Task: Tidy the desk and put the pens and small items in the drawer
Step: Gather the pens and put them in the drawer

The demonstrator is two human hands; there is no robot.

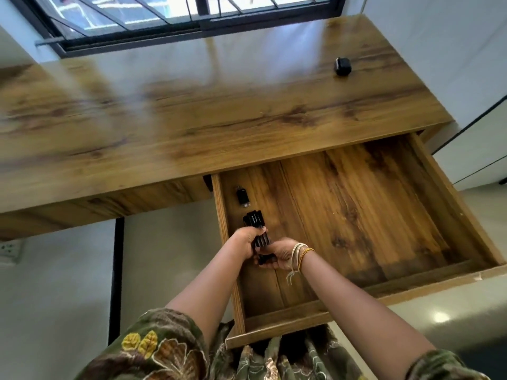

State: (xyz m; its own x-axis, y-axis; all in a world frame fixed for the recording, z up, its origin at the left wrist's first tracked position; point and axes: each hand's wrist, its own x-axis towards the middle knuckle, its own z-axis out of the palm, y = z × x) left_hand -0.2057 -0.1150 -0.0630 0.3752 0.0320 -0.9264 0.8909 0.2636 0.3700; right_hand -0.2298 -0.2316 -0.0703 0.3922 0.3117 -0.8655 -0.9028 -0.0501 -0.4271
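The wooden drawer (384, 293) is pulled out wide under the desk (192, 127). Both my hands are inside its left part, wrapped around a bundle of black pens (253, 220). My left hand (245, 239) grips the bundle from the left. My right hand (282, 252), with threads on its wrist, holds the bundle's near end from the right. The pens' far ends stick out above my fingers. A small black item (243, 196) lies on the drawer floor just beyond the pens. Another small black object (342, 66) sits on the desk's far right.
A barred window (178, 17) runs behind the desk. White walls stand left and right. A wall socket (9, 249) is low on the left. A black desk leg (116, 278) stands left of the drawer. The drawer's front edge presses close to my patterned clothing (164, 352).
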